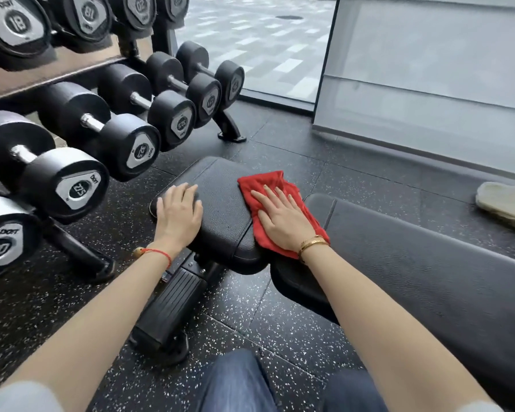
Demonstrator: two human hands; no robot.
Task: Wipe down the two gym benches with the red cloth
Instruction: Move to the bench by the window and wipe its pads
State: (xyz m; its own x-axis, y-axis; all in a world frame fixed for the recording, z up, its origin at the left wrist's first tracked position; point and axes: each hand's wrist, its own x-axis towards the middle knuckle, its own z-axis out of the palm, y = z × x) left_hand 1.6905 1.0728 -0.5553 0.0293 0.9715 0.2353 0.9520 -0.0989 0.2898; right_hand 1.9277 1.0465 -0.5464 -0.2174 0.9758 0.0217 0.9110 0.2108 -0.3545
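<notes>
While both arms reach forward and down from the lower edge of the view, the right hand (283, 215) lies flat, palm down and fingers spread, pressing the red cloth (277, 209) onto the black seat pad (220, 200) of the nearer gym bench; it pins the cloth rather than gripping it. A gold bangle (312, 243) sits at that wrist. The left hand (177, 214) rests open, palm down, on the pad's left edge with its fingers together, holding nothing; a red string bracelet (158, 252) circles its wrist.

Left of the left hand stands a dumbbell rack (81, 251) loaded with black dumbbells (72, 185) marked with numbers. Below the hands, the bench's black frame and foot (167, 310) rest on the speckled rubber floor (250, 316). Just right of the right hand begins the long black backrest pad (414, 269), which runs away to the right. Beyond it, well apart from the hands, a pale towel-like item (506, 203) lies near a grey wall panel (428, 69).

The cloth is bright red, crumpled and loosely folded, covering the seat pad's right side, with its near end reaching under the wrist. Blue-jeaned knees (238, 382) show at the bottom.
</notes>
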